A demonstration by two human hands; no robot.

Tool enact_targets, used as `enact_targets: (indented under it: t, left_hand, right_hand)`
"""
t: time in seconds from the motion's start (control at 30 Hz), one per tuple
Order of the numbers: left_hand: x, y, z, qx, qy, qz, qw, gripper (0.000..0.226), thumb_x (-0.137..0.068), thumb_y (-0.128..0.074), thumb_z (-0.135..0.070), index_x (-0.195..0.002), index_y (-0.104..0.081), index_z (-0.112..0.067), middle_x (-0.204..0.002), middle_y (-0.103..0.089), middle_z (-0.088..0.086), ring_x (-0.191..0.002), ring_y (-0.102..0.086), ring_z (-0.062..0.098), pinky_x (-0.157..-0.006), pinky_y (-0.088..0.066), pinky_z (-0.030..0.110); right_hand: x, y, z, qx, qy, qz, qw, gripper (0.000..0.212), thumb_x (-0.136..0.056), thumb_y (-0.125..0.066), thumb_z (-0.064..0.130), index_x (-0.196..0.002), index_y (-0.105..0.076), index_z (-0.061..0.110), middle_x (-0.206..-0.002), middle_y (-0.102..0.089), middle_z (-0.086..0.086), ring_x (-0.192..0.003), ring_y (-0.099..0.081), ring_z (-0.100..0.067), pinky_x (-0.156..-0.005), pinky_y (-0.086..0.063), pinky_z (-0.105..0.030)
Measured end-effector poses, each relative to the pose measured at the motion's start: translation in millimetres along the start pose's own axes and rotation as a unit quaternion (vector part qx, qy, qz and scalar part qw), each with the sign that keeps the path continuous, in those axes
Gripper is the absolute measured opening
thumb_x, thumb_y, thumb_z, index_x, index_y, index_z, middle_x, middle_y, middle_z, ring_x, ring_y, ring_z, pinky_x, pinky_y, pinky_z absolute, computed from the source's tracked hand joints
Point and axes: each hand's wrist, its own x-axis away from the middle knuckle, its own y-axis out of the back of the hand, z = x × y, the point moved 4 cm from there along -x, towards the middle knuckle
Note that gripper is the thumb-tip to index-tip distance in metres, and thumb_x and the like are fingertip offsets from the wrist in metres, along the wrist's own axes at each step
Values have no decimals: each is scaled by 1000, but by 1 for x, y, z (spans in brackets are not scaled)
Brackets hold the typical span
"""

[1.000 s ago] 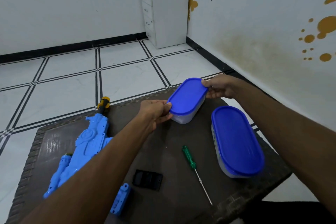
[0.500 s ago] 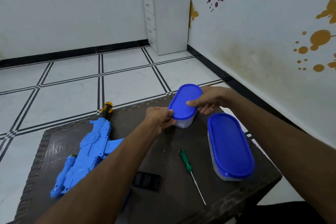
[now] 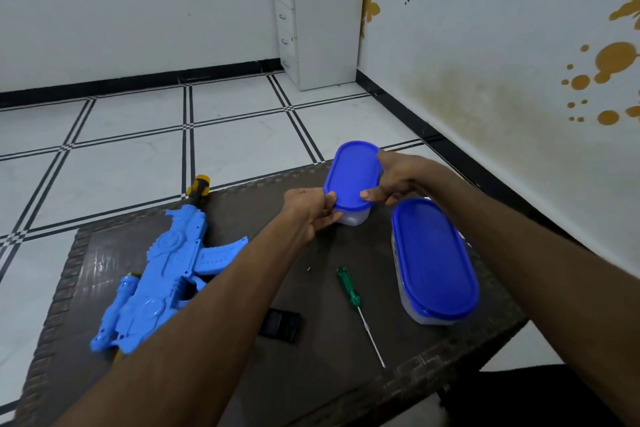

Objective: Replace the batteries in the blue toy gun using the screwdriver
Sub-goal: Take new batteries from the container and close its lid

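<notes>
Your left hand (image 3: 311, 210) pinches the near rim of the small box (image 3: 353, 180), your right hand (image 3: 393, 178) curls round its far side, lid still on. Beside it stands a larger box (image 3: 434, 260). The screwdriver (image 3: 356, 302), a loose screw (image 3: 308, 268) and the black cover (image 3: 280, 324) lie on the counter (image 3: 346, 388), so the gun (image 3: 162, 270) at left looks opened; fresh batteries remain to fit. No readable writing

toy gun (image 3: 162, 274) grip behind left forearm, container (image 3: 351, 199) contents unreadable
</notes>
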Motion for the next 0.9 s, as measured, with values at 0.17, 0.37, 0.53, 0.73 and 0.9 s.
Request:
enact_targets:
  t: [0.17,0.37,0.53,0.73,0.9]
  left_hand:
    - [4,-8,-1,4,-15,10,1000,7,-89,-62,0,-96,-63,1,-105,-65,17,-70,-63,19,-60,-60,31]
    - [1,-25,-5,17,-56,9,998,20,-87,-66,-2,-105,-58,2,-113,-63,18,-71,-64,20,-55,-60,27]
    - [4,-17,5,-21,-79,-1,997,28,-87,-69,-15,-108,-61,2,-103,-66,14,-75,-66,17,-59,-60,26]
    - [40,-2,24,-112,-168,37,979,17,-94,-60,-18,-100,-65,-3,-86,-64,12,-72,-63,16,-72,-61,33]
    - [66,-2,35,-201,-229,90,948,9,-93,-59,-10,-95,-68,-9,-79,-65,6,-73,-65,14,-71,-60,30]
  right_hand:
    - [4,4,-7,-60,35,10,998,69,-79,-80,20,-134,-41,6,-94,-68,-16,-65,-63,-17,-63,-58,-30]
    - [14,13,-16,-93,83,-82,989,65,-87,-74,18,-141,-43,1,-95,-68,-12,-78,-67,-22,-80,-59,-36]
    - [30,22,-35,-78,95,-150,981,62,-89,-70,26,-142,-45,4,-98,-70,-11,-87,-69,-25,-88,-56,-42]
    - [72,26,-63,64,5,-75,995,57,-89,-67,42,-134,-54,11,-131,-57,-13,-109,-60,-27,-83,-58,-40]
    - [95,6,-69,125,-69,-22,989,69,-80,-73,51,-128,-44,10,-118,-60,-17,-95,-69,-33,-77,-61,-45]
